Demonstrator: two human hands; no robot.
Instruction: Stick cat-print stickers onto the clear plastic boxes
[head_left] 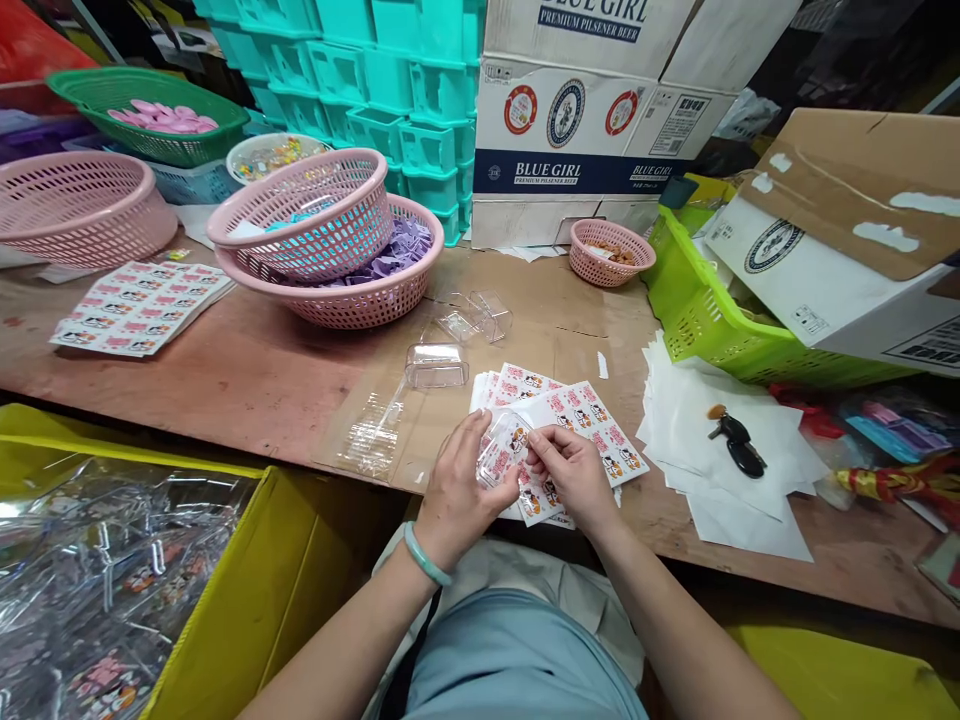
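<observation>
My left hand point(463, 480), with a pale green bangle point(426, 556) at the wrist, grips a clear plastic box point(495, 450) by its side. The fingers of my right hand point(568, 468) are pinched together at the box's right edge, beside a small cartoon sticker point(517, 438). Whether the sticker is fully on the plastic or still between my fingertips is hard to make out. Under both hands lie fanned sheets of stickers point(611, 440) printed with pink and orange cartoon figures. More clear plastic boxes point(436, 366) lie on the cardboard just beyond.
Pink baskets point(330, 300) with purple pieces stand at the back left, near another sticker stack point(139, 308). A yellow bin point(225, 560) of clear boxes is at lower left. White backing papers point(720, 470) with keys point(739, 445) lie right, before a green crate point(697, 300).
</observation>
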